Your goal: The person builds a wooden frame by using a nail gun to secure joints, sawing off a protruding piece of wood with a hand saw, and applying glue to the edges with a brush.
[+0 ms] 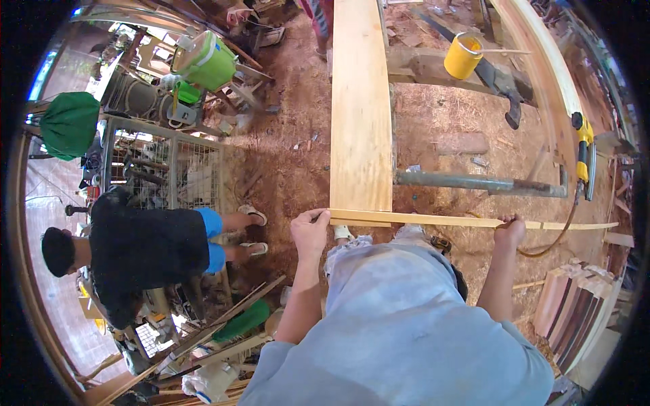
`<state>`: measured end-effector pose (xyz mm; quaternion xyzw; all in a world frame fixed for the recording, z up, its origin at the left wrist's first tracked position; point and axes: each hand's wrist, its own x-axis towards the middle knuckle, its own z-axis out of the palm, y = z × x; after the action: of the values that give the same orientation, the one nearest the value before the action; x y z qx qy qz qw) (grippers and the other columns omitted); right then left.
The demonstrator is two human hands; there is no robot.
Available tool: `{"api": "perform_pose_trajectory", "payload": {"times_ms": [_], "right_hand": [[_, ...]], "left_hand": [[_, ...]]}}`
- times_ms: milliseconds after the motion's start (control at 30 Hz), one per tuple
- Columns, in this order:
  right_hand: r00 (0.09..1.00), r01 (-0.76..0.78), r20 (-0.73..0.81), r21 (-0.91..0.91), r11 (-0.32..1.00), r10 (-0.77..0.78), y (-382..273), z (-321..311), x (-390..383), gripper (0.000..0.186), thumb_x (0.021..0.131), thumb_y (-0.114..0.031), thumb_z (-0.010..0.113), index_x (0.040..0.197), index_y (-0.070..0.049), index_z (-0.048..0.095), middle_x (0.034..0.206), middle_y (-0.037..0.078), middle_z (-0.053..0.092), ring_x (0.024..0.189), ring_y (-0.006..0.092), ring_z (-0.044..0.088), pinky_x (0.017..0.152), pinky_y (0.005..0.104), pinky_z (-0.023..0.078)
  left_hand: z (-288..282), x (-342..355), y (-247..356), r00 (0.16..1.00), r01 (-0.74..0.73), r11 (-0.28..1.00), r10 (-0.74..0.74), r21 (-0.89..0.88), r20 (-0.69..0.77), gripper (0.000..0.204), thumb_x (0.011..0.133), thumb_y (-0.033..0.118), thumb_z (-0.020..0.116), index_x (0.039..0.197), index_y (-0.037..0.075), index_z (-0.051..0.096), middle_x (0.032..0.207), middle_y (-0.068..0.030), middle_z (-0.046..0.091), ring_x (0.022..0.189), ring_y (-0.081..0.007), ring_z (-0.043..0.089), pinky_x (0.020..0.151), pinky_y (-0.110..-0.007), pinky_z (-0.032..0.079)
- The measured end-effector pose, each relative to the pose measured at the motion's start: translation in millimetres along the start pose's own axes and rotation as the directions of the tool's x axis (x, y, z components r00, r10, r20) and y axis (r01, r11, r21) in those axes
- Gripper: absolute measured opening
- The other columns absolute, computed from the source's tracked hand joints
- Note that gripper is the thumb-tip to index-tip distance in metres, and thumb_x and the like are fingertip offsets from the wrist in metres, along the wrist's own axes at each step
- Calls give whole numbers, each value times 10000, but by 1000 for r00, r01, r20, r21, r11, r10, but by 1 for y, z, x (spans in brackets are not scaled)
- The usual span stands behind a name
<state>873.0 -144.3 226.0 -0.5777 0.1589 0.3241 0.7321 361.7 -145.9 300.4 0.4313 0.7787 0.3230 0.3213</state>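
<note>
A long, thin, pale-yellow wooden strip (433, 219) runs crosswise in front of me, along the near end of a wide pale plank (361, 115). My left hand (311, 231) is closed, pinching the strip's left end at the plank's near left corner. Farther along to the right, my right hand (510, 231) is closed round the strip, whose free end extends well beyond it. The plank stretches straight away from me. Whether the strip touches the plank's end face, I cannot tell.
Right of the plank are a metal pipe (474, 181), a yellow can (463, 57) with a stick across it, and a yellow-and-black power tool (582, 145) with a hose. Stacked boards (572, 308) lie lower right. At left, a person in black (149, 233) leans over a cluttered bench.
</note>
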Motion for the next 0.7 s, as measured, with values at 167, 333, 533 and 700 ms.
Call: {"api": "perform_pose_trajectory", "payload": {"times_ms": [167, 333, 533, 700], "right_hand": [[1000, 0, -8, 1, 1000, 0, 6, -2, 10, 181, 884, -105, 498, 732, -128, 403, 622, 22, 394, 515, 180, 398, 528, 371, 412], [997, 56, 52, 45, 997, -58, 8, 5, 10, 165, 864, -114, 537, 746, -110, 423, 631, 26, 416, 509, 174, 424, 503, 361, 434], [998, 54, 16, 21, 998, -54, 8, 11, 8, 156, 908, -139, 536, 812, -90, 423, 664, 30, 394, 522, 159, 433, 474, 350, 430], [998, 62, 28, 64, 996, -63, 12, 16, 3, 156, 928, -165, 530, 831, -89, 434, 659, 34, 432, 508, 166, 449, 495, 367, 463]], "left_hand": [[-1, 9, -5, 994, -83, 995, 79, 52, 71, 256, 776, 200, 725, 913, -16, 745, 845, -189, 723, 780, -269, 705, 765, -354, 533], [5, 15, -12, 999, 1, 995, -4, 101, 34, 254, 759, 209, 735, 901, 0, 754, 847, -196, 722, 787, -282, 707, 775, -364, 536], [8, 6, -4, 998, -19, 985, 9, -172, -58, 237, 752, 116, 729, 918, -54, 741, 688, -107, 697, 605, -139, 626, 590, -292, 490], [0, 3, 10, 998, 56, 998, -56, -40, 11, 231, 764, 133, 737, 960, 11, 756, 884, -172, 736, 804, -227, 711, 773, -330, 545]]}}
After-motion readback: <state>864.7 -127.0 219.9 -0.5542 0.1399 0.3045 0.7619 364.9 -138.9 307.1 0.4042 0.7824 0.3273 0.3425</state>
